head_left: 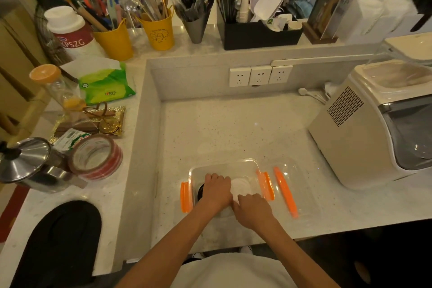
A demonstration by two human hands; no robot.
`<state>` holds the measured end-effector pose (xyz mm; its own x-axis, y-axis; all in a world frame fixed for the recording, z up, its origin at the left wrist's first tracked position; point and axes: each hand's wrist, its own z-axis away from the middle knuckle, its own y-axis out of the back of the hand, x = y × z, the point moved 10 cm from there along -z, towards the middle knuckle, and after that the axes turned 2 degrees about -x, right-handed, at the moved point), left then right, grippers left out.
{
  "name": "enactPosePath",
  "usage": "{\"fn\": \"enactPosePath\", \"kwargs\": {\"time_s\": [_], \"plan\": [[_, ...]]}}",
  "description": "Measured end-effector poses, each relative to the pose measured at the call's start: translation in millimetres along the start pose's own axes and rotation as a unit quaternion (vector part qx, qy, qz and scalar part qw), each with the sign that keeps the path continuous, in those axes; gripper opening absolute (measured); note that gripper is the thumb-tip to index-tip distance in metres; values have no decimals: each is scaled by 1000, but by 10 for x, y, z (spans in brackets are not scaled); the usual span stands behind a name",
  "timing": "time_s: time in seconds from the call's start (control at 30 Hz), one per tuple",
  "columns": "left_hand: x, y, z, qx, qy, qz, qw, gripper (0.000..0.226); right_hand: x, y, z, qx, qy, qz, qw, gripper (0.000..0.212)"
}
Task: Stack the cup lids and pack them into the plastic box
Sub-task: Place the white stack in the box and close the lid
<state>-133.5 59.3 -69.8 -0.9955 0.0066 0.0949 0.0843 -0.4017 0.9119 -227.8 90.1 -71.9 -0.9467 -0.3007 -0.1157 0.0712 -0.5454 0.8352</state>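
A clear plastic box [224, 163] with orange side clips stands on the lower counter near its front edge. Inside it lie white cup lids [242, 186] and a black lid [200, 190] at the left. My left hand [216, 190] is down in the box, palm over the lids, covering most of the black one. My right hand [251, 211] reaches in from the front, fingertips touching the white lids. Whether either hand grips a lid is hidden. The box's clear cover [288, 190] with an orange clip lies flat just right of the box.
A cream machine [364, 128] stands at the right. On the left ledge sit a tape roll [95, 158], a steel kettle [25, 161], a tissue pack [106, 86] and a black pad [60, 238]. Yellow utensil pots [159, 33] and a black organiser [259, 35] line the back shelf.
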Motion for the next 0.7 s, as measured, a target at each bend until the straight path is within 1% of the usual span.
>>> {"fn": "enactPosePath", "kwargs": {"time_s": [0.07,0.13,0.23,0.33,0.5,0.7], "plan": [[13,-12,-94,-4,4,17,1000,32,10,10,25,1,-9,15,1000,60],[25,-59,-166,-15,6,35,999,38,-26,17,19,-11,-10,16,1000,59],[32,-169,-225,-37,11,39,999,39,-64,-11,-8,-49,-23,-37,998,53],[35,-247,-223,-50,18,30,998,35,-31,6,-3,-42,-38,-67,996,54],[-13,-269,-201,-64,37,51,996,34,33,1,-9,-40,-50,-67,996,60],[-19,-243,-229,-57,39,66,995,38,71,-95,-71,-66,-61,-55,994,65]]}}
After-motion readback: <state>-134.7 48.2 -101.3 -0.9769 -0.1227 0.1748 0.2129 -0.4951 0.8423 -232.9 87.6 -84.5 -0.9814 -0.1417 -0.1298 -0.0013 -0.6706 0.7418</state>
